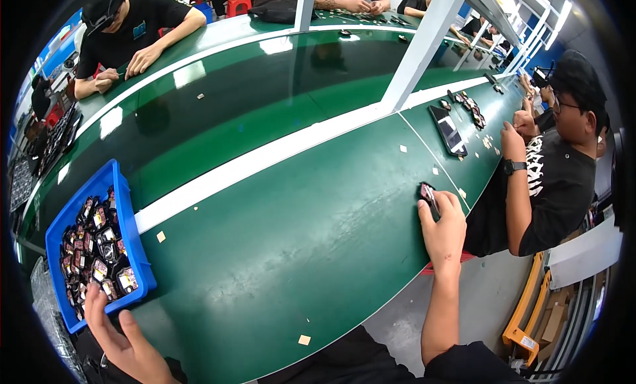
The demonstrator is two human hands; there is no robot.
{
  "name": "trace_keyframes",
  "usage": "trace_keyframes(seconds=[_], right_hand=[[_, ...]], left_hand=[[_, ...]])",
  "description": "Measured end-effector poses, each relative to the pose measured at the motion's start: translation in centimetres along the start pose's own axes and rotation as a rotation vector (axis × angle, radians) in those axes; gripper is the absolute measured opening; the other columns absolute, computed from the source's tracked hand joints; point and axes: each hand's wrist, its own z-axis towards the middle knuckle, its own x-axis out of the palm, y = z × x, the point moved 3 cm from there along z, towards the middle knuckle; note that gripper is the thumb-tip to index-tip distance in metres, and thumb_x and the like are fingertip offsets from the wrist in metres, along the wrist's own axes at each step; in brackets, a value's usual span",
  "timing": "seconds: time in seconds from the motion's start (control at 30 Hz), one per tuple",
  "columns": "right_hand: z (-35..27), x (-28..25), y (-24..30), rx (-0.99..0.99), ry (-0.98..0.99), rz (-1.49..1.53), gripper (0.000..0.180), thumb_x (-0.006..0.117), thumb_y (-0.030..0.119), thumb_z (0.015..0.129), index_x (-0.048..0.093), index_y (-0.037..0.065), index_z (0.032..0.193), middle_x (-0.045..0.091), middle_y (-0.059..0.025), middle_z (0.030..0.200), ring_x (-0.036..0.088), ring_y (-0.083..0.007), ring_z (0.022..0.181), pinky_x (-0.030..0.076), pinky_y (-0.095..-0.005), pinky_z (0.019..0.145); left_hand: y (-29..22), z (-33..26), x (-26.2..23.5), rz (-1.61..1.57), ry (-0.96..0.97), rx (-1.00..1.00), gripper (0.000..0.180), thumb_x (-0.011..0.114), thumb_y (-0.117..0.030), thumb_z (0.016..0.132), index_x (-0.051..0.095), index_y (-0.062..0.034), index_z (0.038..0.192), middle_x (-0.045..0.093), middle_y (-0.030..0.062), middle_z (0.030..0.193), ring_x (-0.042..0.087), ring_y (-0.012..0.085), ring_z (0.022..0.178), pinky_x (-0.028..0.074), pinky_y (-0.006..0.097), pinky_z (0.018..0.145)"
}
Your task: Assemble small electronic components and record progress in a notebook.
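Black gadget's (425, 191) pinched in right hand (445, 235); blue bin (136, 251) of dark modules (99, 241) just past loosely spread left hand (129, 347); gadget's long axis points away from wrist.

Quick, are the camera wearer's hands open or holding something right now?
Left hand: open, beside the bin.
Right hand: closed, holding a black part.

From the person's head, the left fisheye camera looks down and forward — close above the left hand (126, 344), the right hand (444, 229) and the green workbench (285, 245) — and across the conveyor belt (258, 102) toward a co-worker (147, 27).
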Motion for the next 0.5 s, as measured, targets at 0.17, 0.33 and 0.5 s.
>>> trace_keyframes(seconds=[0.17,0.33,0.5], right_hand=[[-3.4,0.5,5.1,-0.353,0.211,0.238,0.032,0.085,0.016,0.079,0.069,0.002,0.102,0.070,-0.0126,0.120,0.074,-0.0268,0.087,0.058,-0.0338,0.073],[-6.7,0.9,8.6,-0.455,0.320,0.305,0.043,0.088,0.020,0.076,0.066,0.005,0.110,0.070,-0.0110,0.118,0.074,-0.0258,0.082,0.060,-0.0339,0.067],[-6.7,0.9,8.5,-0.403,0.296,0.300,0.050,0.088,0.020,0.076,0.064,0.004,0.117,0.070,-0.0115,0.111,0.073,-0.0282,0.087,0.061,-0.0348,0.070]], left_hand=[[-7.4,-2.8,4.7,-0.240,0.241,0.072,0.028,0.072,-0.011,0.094,0.068,-0.0006,0.119,0.062,0.0218,0.130,0.058,0.0389,0.126,0.045,0.046,0.109],[-10.0,-5.7,7.7,-0.330,0.541,0.084,0.034,0.079,-0.011,0.085,0.069,0.0004,0.115,0.064,0.0206,0.127,0.060,0.0417,0.125,0.048,0.048,0.105],[-10.3,-7.2,8.7,-0.377,0.593,0.084,0.032,0.079,-0.010,0.085,0.069,0.0010,0.114,0.064,0.0208,0.126,0.060,0.0419,0.124,0.049,0.048,0.102]])
